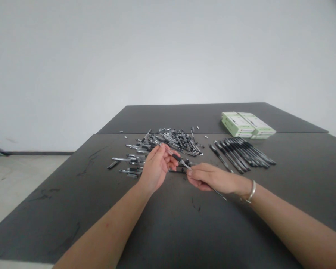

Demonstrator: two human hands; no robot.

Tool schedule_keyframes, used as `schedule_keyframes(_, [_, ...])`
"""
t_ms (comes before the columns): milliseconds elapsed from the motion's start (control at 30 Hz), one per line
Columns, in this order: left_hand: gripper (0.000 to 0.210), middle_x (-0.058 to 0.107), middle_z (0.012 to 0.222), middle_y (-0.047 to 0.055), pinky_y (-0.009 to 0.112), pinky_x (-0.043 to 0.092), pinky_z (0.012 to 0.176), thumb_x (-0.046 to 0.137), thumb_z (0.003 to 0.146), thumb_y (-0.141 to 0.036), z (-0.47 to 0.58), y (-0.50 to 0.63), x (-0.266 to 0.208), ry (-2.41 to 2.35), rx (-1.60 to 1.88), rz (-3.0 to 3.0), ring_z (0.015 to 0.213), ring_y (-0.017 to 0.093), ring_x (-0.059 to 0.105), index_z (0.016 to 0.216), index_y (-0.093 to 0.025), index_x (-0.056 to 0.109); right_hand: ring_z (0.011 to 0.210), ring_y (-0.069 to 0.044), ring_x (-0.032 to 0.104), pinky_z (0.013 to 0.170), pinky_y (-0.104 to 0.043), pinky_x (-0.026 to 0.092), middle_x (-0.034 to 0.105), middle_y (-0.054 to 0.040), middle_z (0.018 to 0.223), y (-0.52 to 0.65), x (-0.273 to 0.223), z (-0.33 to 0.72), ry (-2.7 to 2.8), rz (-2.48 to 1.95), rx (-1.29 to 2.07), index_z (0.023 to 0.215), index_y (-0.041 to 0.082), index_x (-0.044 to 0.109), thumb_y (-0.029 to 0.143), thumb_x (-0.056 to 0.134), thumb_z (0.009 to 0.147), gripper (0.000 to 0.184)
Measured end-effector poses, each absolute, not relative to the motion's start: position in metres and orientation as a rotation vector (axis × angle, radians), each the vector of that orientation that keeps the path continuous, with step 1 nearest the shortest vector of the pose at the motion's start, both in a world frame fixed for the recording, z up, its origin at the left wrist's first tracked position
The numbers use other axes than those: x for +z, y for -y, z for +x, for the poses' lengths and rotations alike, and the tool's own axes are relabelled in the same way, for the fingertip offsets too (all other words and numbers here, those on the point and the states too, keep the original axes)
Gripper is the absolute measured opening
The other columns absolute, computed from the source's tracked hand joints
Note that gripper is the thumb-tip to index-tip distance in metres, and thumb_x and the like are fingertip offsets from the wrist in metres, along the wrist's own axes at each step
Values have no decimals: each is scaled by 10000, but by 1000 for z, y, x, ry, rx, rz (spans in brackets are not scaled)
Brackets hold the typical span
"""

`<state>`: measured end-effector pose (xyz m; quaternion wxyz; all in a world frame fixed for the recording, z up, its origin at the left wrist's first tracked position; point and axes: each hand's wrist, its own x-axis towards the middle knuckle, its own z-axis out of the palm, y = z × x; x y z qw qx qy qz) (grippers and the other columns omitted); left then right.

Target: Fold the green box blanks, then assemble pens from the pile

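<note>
Between my two hands is a clear gel pen (177, 157) with a black grip, tilted down to the right. My left hand (156, 164) pinches its upper end between thumb and fingers. Closed at the pen's lower end, my right hand (204, 176) also has a thin rod (220, 195), like a pen refill, sticking out below its palm. My fingers hide whether rod and pen are joined. Just behind my left hand lies a heap of loose pen parts (170, 138). More clear barrels with black grips (128, 160) lie to its left.
To the right, a row of pens (240, 155) lies side by side on the dark table (168, 224). Behind them stand stacked green and white boxes (236, 125). A seam crosses the table, and a few small pale tips (206, 137) lie around the heap. A white wall stands behind.
</note>
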<state>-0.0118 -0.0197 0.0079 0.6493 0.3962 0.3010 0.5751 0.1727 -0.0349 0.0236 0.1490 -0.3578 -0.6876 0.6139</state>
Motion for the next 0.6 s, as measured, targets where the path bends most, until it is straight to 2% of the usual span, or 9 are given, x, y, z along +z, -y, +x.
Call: schedule_keyframes(600, [249,666,736,45,197,447,430,551,881,-398,-14,18,6,-678,1292,926,499,107,582,818,-166,490,432,-64,332,388,-191,256,383,51,534,36,26,171,1939,-1032,1777,644,163,469,456,429,895,387])
